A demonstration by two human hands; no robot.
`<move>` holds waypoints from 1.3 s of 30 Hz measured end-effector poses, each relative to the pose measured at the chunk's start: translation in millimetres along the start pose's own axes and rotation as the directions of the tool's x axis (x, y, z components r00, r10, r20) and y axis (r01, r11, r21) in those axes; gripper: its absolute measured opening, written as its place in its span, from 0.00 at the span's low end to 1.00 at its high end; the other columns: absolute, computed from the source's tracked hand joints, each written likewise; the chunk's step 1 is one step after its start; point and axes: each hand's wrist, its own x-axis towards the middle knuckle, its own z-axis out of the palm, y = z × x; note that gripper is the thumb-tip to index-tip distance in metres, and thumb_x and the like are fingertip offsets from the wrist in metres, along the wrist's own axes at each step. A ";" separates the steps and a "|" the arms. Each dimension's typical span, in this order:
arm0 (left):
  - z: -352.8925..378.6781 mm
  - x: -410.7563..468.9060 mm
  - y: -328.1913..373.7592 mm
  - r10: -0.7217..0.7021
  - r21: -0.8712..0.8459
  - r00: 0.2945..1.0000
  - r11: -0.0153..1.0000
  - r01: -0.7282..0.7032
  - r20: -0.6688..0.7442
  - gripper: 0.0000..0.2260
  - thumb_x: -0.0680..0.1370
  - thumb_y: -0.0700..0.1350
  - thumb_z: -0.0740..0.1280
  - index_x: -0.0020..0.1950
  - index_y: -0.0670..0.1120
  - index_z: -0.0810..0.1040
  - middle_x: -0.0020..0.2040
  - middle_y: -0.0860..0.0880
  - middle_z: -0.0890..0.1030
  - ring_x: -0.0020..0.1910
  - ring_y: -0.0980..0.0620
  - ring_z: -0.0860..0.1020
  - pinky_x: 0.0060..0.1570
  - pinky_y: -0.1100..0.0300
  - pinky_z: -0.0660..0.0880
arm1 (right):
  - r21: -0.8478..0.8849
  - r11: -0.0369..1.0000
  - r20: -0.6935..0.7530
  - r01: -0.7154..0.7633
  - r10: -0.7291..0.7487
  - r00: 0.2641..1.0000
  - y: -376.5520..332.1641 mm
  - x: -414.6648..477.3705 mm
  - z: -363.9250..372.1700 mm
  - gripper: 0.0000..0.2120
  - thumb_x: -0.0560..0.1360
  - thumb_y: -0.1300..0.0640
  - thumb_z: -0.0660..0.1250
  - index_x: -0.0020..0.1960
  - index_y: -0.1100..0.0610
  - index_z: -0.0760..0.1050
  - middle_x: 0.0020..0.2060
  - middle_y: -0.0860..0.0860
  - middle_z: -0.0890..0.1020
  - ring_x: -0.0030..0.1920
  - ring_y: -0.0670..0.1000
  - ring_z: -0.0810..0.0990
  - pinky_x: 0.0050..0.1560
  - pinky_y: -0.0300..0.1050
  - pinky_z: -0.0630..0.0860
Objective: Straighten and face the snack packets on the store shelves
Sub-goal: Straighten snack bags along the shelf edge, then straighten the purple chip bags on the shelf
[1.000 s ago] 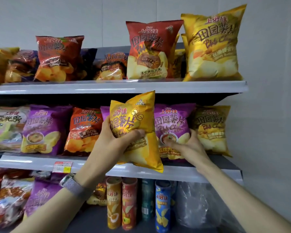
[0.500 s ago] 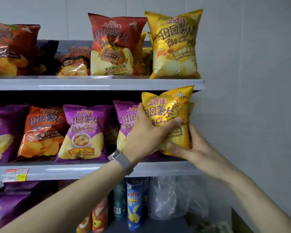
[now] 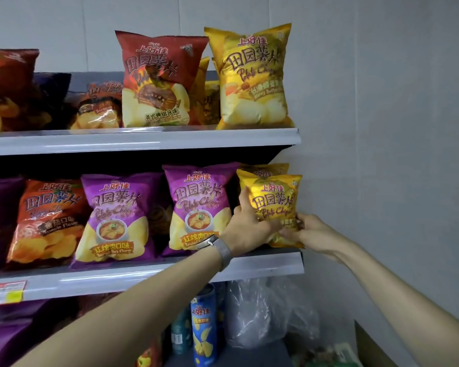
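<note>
Both hands on the yellow chip bag [image 3: 273, 205], right end of middle shelf [image 3: 143, 276], upright, label out. Left hand [image 3: 245, 226] curled round its left edge, right hand [image 3: 312, 229] pinching the bottom corner. Probably squaring it beside the purple bag [image 3: 199, 207].

Both my bare forearms reach up and forward, converging toward the right. My left hand [image 3: 245, 226] grips the yellow packet [image 3: 273, 200] at its left edge, thumb pointing up, fingers [image 3: 269, 230] curled across its lower front. My right hand [image 3: 313, 231] pinches its lower right edge, fingers curled. A watch [image 3: 215, 246] bands my left wrist.
</note>
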 end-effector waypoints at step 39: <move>-236.7 -145.4 -111.7 0.097 0.638 0.958 0.763 0.102 -0.269 0.23 0.79 0.65 0.61 0.70 0.59 0.79 0.63 0.54 0.84 0.60 0.46 0.81 0.52 0.53 0.77 | -0.692 0.657 0.038 0.300 -0.382 0.923 -145.1 -66.4 224.0 0.28 0.80 0.34 0.59 0.77 0.44 0.67 0.71 0.43 0.75 0.70 0.49 0.72 0.63 0.48 0.72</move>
